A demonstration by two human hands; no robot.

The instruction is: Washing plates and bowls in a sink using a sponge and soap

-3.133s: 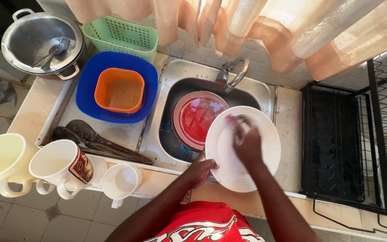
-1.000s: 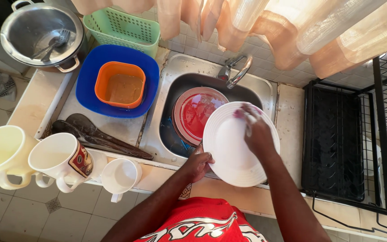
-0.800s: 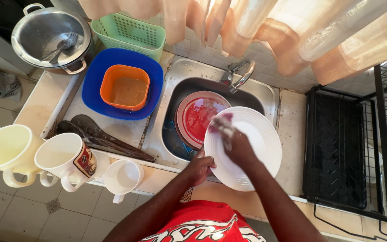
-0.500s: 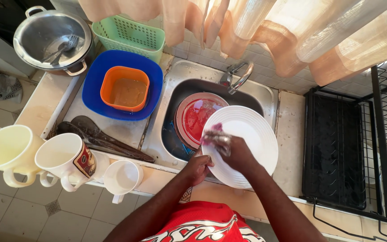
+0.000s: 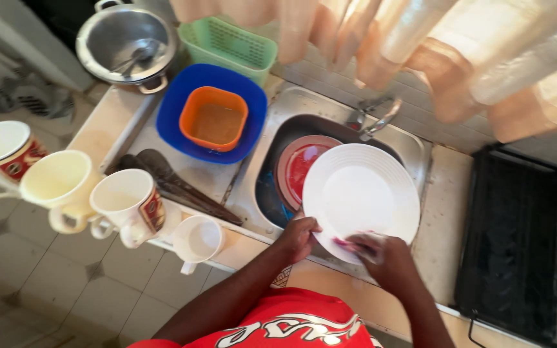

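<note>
A round white plate [image 5: 360, 195] with a ribbed rim is held tilted over the steel sink [image 5: 420, 147]. My left hand [image 5: 299, 236] grips the plate's near left edge. At the plate's near rim my right hand [image 5: 387, 258] presses a small pink scrubbing cloth [image 5: 346, 244] against it. Below the plate, inside the sink, lies a red plate with a pale rim [image 5: 295, 166]. The tap [image 5: 374, 117] stands just behind.
On the drainboard sit a blue bowl [image 5: 182, 125] holding an orange bowl [image 5: 214, 118], dark utensils [image 5: 175, 187], a green basket [image 5: 228, 42] and a steel pot [image 5: 126, 44]. Several mugs [image 5: 127, 203] line the counter's front edge. A black dish rack [image 5: 509, 238] stands right. Curtains hang above.
My right hand has slid with the cloth from the plate's far rim across its face down to the near rim. The left hand keeps its hold.
</note>
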